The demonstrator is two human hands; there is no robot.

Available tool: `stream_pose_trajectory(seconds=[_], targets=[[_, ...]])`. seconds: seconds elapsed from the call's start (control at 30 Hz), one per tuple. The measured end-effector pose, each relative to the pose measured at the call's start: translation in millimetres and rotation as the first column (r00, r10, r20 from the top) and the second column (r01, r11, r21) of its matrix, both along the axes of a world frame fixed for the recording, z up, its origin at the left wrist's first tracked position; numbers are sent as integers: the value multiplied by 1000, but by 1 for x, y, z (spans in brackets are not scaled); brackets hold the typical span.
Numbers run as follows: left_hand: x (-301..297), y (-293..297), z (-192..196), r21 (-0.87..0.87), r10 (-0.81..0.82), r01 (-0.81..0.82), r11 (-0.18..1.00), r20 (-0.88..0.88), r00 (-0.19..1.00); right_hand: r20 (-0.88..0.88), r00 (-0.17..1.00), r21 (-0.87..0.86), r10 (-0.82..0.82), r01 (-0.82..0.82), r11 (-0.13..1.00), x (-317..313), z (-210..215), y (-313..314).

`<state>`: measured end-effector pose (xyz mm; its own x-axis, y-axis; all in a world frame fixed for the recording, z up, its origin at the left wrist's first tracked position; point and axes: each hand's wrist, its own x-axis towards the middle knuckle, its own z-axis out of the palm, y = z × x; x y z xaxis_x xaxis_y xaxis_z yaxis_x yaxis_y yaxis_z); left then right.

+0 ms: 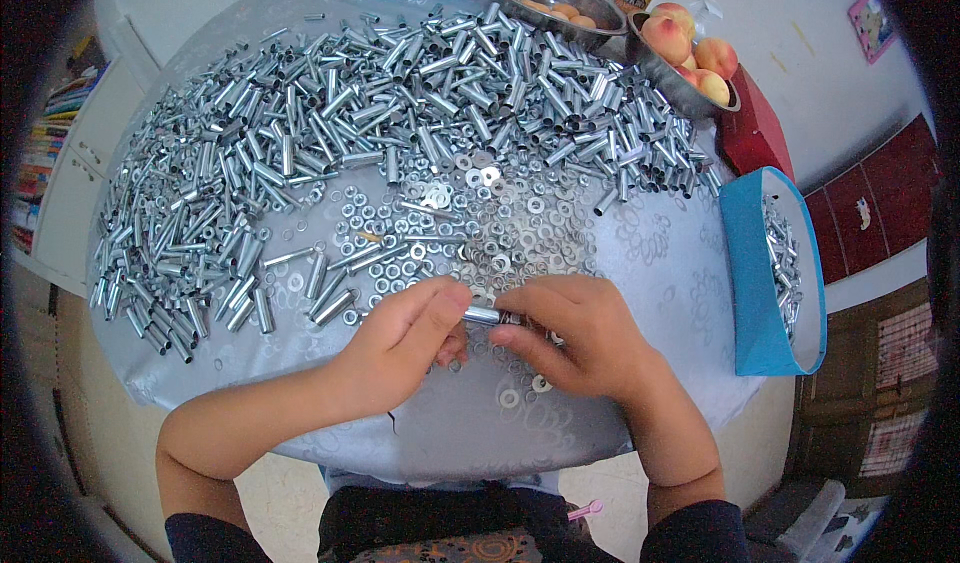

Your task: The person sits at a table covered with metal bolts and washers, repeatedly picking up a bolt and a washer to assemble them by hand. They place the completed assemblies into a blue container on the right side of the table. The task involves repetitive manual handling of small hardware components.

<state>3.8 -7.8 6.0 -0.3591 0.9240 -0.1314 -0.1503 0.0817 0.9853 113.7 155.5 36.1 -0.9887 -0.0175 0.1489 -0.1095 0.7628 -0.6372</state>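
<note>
the left hand (415, 328) pinches a short metal tube (482, 315) between thumb and forefinger, closed on its left end, while the right hand (575, 328) meets it from the other side, its fingers (520, 340) drawn together at the tube's right end; whether they grip the tube itself or a small piece pressed against it cannot be told, since the fingertips cover that end. the tube sits in the narrow gap between the two thumbs, just above the table's patterned cloth (640, 263). it looks rigid, light and smooth, likely slippery on its polished wall, so a hold across the middle or near one end with the pads seems best; it should not bend or break. flat washers (510, 398) lie just below the right fingers and more spread beyond both sets of fingertips, with a large heap of tubes (330, 103) farther out. to the right of the right hand a blue bin (745, 263) holds more tubes, its depth hidden. bowls of peaches (690, 58) stand well past the heap. the tube's bore and far end are hidden.
</note>
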Motion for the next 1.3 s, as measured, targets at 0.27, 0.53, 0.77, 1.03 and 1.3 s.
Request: stream_pose_trajectory(seconds=[0.27, 0.53, 0.77, 1.03, 1.3], targets=[[1, 0, -2, 29, 24, -23, 999, -39, 999, -13, 999, 9, 35, -34, 999, -2, -4, 4], [2, -1, -1, 32, 19, -17, 999, -79, 997, 190, 978, 7, 83, -86, 996, -1, -2, 3], [1, 1, 0, 40, 27, -28, 999, 34, 999, -91, 995, -136, 29, -41, 990, -2, -6, -3], [-2, -1, 4, 54, 21, -26, 998, 102, 995, -144, 987, -298, -77, 31, 954, -4, -3, -10], [2, -1, 3, 75, -4, 10, 997, -78, 997, 32, 999, -442, -43, 53, 895, -3, -13, -5]])
